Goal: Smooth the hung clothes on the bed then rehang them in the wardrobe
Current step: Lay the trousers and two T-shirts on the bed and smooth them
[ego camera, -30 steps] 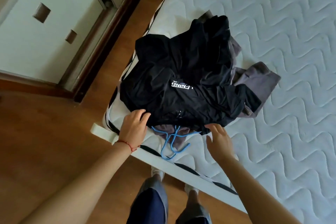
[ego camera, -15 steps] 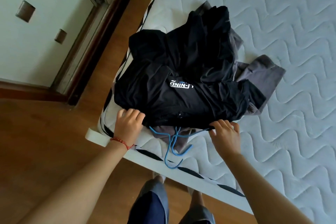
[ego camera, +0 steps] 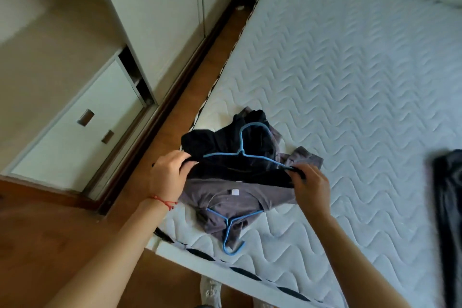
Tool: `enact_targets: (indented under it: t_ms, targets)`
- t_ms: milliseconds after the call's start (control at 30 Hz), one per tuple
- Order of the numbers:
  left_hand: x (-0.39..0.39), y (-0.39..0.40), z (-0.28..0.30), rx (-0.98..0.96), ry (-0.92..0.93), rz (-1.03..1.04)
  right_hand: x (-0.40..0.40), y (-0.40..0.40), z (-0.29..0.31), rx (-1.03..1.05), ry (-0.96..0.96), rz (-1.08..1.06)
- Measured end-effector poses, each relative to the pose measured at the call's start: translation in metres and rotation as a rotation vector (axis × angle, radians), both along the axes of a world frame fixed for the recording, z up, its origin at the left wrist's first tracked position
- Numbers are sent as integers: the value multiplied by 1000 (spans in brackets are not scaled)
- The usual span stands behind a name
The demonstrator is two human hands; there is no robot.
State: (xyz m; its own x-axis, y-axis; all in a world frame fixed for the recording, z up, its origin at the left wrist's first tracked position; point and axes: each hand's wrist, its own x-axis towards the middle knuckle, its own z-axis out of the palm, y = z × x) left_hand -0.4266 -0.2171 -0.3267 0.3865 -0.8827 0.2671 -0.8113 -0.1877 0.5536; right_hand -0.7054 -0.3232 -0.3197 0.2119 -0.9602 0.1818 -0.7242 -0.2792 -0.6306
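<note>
A black garment (ego camera: 240, 172) on a blue hanger (ego camera: 246, 151) is lifted off the pile at the near left corner of the bed (ego camera: 350, 70). My left hand (ego camera: 170, 174) pinches its left shoulder and my right hand (ego camera: 308, 184) pinches its right shoulder. Under it a grey garment (ego camera: 235, 204) lies on the mattress with its own blue hanger (ego camera: 231, 230), whose hook points toward me. More dark and grey cloth (ego camera: 260, 130) is bunched behind the black garment.
The white wardrobe (ego camera: 155, 20) stands left of the bed, with a strip of wooden floor (ego camera: 195, 77) between. A low white drawer unit (ego camera: 82, 132) sits nearer me. Another dark garment (ego camera: 447, 207) lies blurred at the right edge.
Both hands have gripped the black garment's shoulders and raised it, baring its blue hanger and the grey garment beneath. The view has tilted up, showing more of the bed and wardrobe.
</note>
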Motion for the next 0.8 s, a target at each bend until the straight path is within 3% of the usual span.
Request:
enact_targets:
  t_ms: [233,400,600,800]
  targets:
    - [-6,-34,122,-280,31,38,0,-31,129,-82,-182,-47]
    - [-13,-58,218,-471,-12,39,-10,-45,220,-253,-283,-54]
    - [-30,-79,345,-726,-32,10,-31,-47,324,-389,-358,-83]
    - [-55,-86,427,-860,0,-28,-58,-34,395,-504,-354,-138]
